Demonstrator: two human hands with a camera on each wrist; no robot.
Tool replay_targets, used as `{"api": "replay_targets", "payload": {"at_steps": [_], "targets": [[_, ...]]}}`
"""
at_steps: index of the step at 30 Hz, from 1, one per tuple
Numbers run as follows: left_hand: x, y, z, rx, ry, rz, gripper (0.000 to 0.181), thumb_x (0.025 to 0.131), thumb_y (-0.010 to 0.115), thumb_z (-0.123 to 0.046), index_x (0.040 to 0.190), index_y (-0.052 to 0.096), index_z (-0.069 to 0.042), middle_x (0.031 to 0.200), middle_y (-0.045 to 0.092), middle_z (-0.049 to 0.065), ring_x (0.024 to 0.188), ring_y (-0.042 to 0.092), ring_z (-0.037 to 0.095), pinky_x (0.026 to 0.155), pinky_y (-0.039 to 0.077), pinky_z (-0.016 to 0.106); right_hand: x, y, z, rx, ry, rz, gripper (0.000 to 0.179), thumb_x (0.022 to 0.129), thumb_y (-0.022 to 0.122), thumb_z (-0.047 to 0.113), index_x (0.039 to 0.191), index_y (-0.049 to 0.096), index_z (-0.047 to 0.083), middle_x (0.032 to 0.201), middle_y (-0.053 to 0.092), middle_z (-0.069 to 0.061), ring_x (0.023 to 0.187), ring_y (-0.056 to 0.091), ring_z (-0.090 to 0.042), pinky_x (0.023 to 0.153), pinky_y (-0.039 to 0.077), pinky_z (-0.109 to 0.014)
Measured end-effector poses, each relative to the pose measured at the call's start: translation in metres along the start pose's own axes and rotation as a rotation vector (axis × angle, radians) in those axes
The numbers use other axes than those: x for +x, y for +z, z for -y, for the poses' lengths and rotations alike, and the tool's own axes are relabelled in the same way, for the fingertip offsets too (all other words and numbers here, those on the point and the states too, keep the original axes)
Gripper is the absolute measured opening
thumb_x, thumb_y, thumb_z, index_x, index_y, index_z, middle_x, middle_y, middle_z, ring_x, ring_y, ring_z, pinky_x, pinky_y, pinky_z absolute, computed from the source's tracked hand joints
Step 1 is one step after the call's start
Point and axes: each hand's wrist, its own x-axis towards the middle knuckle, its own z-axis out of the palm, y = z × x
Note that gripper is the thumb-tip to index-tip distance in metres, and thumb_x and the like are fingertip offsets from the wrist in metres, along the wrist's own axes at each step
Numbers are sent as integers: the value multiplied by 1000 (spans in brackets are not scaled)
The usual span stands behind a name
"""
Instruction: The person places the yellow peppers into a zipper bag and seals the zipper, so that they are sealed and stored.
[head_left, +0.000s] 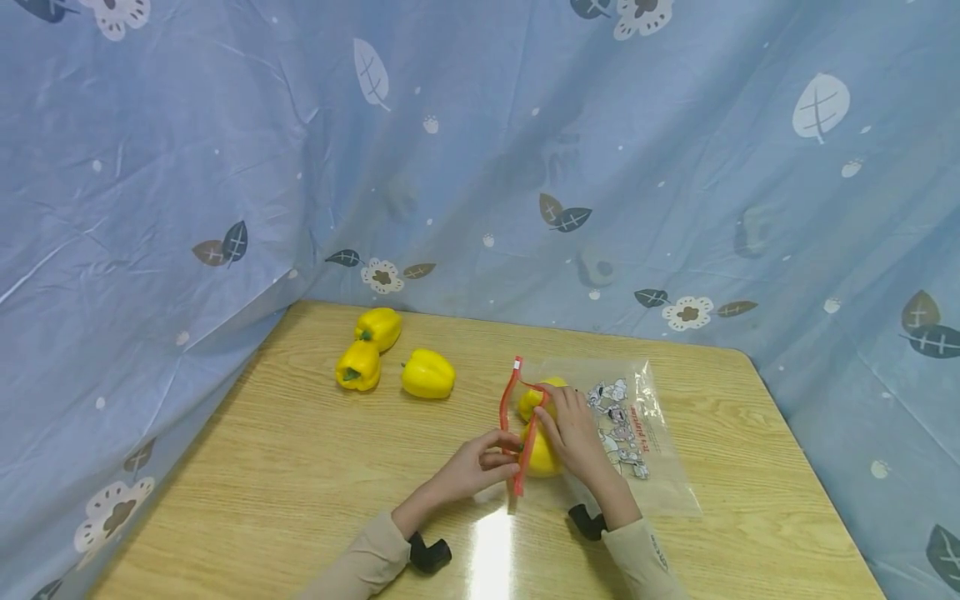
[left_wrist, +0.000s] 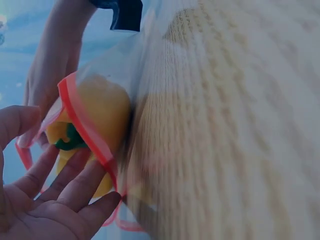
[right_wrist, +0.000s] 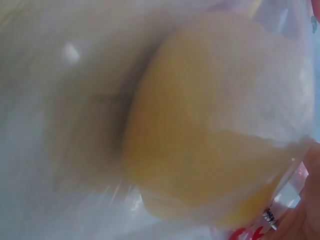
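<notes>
A clear zip bag [head_left: 667,479] with a red-edged mouth and printed cartoon figures lies on the table. Inside it are two yellow bell peppers, a nearer one [head_left: 543,457] and a farther one [head_left: 528,405]. At the bag's mouth, my left hand [head_left: 467,468] reaches in with fingers extended; in the left wrist view the fingertips lie by the pepper's green stem [left_wrist: 71,138]. My right hand [head_left: 581,437] pinches the upper red edge of the mouth, over the peppers. The right wrist view shows a blurred yellow pepper [right_wrist: 190,110] through the plastic.
Farther left on the wooden table [head_left: 300,467] are three loose yellow bell peppers: a single one [head_left: 428,373] and two touching, the rear one [head_left: 380,328] and the front one [head_left: 357,366]. A blue patterned curtain [head_left: 480,167] hangs behind and at both sides.
</notes>
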Motion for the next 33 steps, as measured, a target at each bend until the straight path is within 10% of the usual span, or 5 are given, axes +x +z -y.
{"api": "replay_targets", "payload": {"at_steps": [20,33], "targets": [[8,-4,-2,95,10,-6,38,91,59,-16,128,52,-9,127,56,10,113,57,28,92,48,25,1,-5,-8,44,57,8,37,97,50,23,129,46,4,105,53,-12,95,45,-27,81,40,-40],[-3,-39,-11,192,-2,-99,39,92,59,-23,127,53,-6,129,55,11,119,53,26,100,43,36,0,-2,-9,38,49,-9,38,96,51,21,130,46,5,102,52,-11,92,44,-25,79,39,-38]]}}
